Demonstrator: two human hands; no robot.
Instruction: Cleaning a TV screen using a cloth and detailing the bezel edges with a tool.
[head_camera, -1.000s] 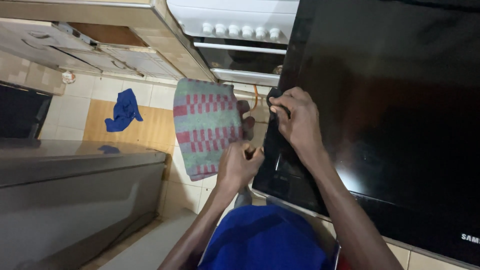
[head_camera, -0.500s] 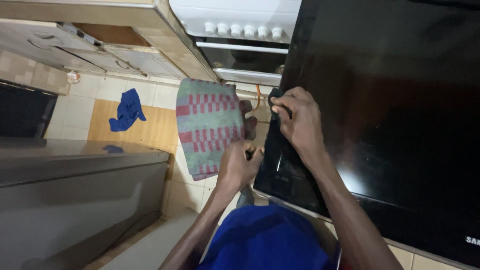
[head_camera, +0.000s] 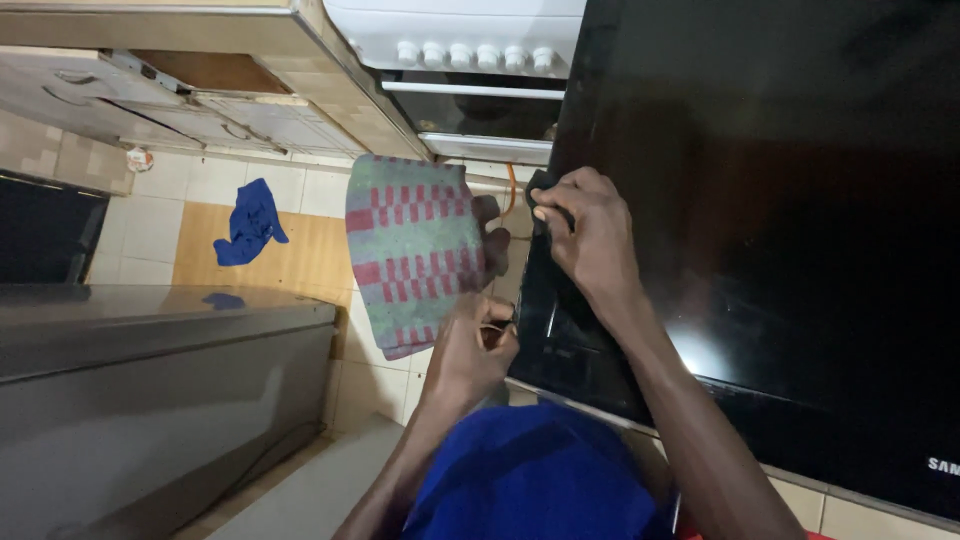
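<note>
Two hands at the edge of a big black television (head_camera: 780, 200); right hand (head_camera: 590, 235) clamped on its upper corner; left hand (head_camera: 470, 350) closed on a red-and-green checked cloth (head_camera: 415, 250) hanging just beside the screen; blue rag (head_camera: 248, 220) on floor.

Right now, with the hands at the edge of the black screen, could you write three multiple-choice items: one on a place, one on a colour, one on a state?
1. Where does the blue rag lie?
A. on the floor tiles
B. on the stove
C. on the screen

2. Which colours has the checked cloth?
A. yellow and black
B. green and red
C. plain white

3. What does the right hand do?
A. hangs free
B. holds a cup
C. grips the edge of the flat screen

Answers: 1 A, the rag rests on the tiles by the cabinets. 2 B, red squares on green show. 3 C, its fingers curl over the screen's edge.
</note>
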